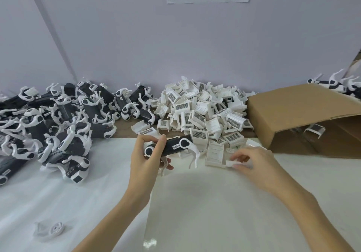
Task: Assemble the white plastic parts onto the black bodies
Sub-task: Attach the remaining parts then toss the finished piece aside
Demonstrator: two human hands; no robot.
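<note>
My left hand (145, 159) grips a black body (172, 146) with white round joints and curved white legs, held a little above the white table sheet (195, 203). My right hand (254, 163) lies to its right, fingers curled, pinching a small white plastic part (231, 163) at the front of the heap. A heap of white plastic parts (203, 111), many with dark grid faces, lies behind both hands. One flat white part (214, 154) rests between the black body and my right hand.
A big pile of black bodies with white legs (64, 118) covers the left of the table. An open cardboard box (304, 116) lies on its side at the right, with more bodies (340, 84) behind it. A loose white piece (50, 230) sits near the front left.
</note>
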